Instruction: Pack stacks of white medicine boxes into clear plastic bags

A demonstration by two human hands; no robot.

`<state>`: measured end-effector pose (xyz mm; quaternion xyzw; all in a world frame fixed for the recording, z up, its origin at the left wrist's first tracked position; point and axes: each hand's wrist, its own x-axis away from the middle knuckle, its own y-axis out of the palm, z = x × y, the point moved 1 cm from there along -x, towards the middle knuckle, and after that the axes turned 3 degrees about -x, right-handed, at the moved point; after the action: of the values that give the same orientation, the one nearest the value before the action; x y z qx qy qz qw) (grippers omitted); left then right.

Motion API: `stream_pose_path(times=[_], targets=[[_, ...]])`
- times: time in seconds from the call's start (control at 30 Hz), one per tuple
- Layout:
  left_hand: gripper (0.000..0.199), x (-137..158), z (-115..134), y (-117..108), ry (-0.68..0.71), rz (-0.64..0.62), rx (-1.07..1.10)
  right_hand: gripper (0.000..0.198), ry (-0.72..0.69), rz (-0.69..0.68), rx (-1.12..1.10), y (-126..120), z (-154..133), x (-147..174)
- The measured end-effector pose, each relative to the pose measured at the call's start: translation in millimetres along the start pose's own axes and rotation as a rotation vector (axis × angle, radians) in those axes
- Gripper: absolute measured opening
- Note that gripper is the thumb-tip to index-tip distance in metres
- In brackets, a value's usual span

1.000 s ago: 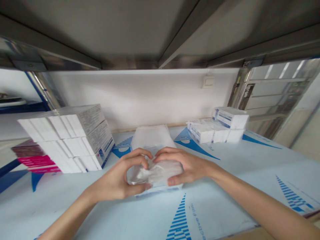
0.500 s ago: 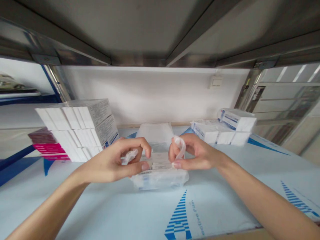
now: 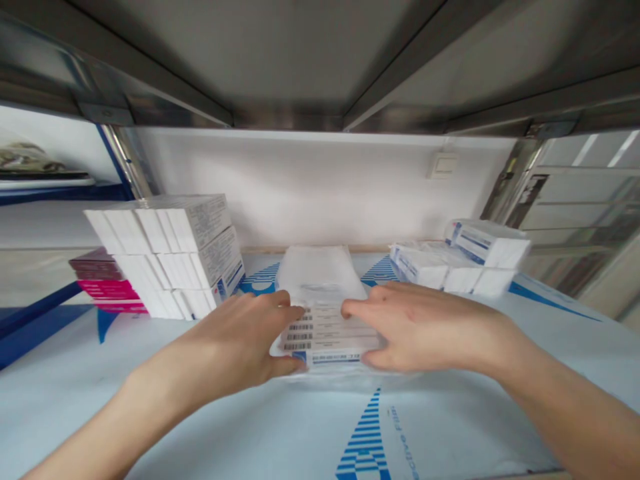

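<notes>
A bundle of white medicine boxes (image 3: 334, 333) with barcodes and a blue-printed front lies mid-shelf, clear plastic film around its lower edges. My left hand (image 3: 250, 340) grips its left side, the thumb at the front corner and the fingers over the top. From the right, my right hand (image 3: 425, 327) holds the opposite side, its thumb on the front face and the index finger bent onto the top. Behind the bundle lies a white packet (image 3: 320, 267) in cloudy plastic; its contents are unclear.
Stacked white boxes (image 3: 170, 253) stand at the left, beside pink and maroon boxes (image 3: 110, 287). A smaller group of wrapped boxes (image 3: 463, 257) sits at the back right. Blue-printed film covers the shelf (image 3: 240, 427). A metal shelf (image 3: 290, 60) hangs low overhead.
Both hands have let go of the crumpled plastic film they were pinching and moved down onto the bundle's sides. The film is off the top, and the barcodes now show.
</notes>
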<state>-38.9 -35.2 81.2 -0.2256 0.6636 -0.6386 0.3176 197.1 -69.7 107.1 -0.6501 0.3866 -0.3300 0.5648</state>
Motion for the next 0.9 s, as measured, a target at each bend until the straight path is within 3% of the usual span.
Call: stream_pose_path(times=[0.13, 0.23, 0.37, 0.47, 0.57, 0.73, 0.9], targets=[[0.046, -8.5, 6.3, 8.9, -0.009, -0.029, -0.152, 0.058, 0.15, 0.003, 0.044, 11.9, 13.1, -7.8], [0.053, -9.8, 8.2, 11.8, -0.033, -0.053, -0.176, 0.07, 0.042, -0.068, -0.018, 26.6, 27.9, -16.9], [0.067, -5.5, 4.0, 14.1, -0.115, -0.092, -0.128, 0.076, -0.166, 0.01, -0.164, 41.4, 37.7, -19.4], [0.077, -0.3, -3.5, 19.2, -0.143, -0.111, -0.05, 0.082, -0.195, 0.094, -0.194, 41.7, 33.5, -15.2], [0.086, 4.0, -10.3, 28.2, -0.12, -0.105, 0.078, 0.093, -0.233, 0.072, -0.239, 37.4, 24.0, -15.4], [0.067, 4.1, -13.0, 41.2, -0.133, 0.04, 0.281, 0.087, -0.212, -0.027, -0.243, 38.4, 8.2, -33.6], [0.068, 4.7, -13.9, 45.1, -0.123, 0.112, 0.379, 0.09, -0.217, -0.018, -0.219, 39.2, 2.6, -45.9]])
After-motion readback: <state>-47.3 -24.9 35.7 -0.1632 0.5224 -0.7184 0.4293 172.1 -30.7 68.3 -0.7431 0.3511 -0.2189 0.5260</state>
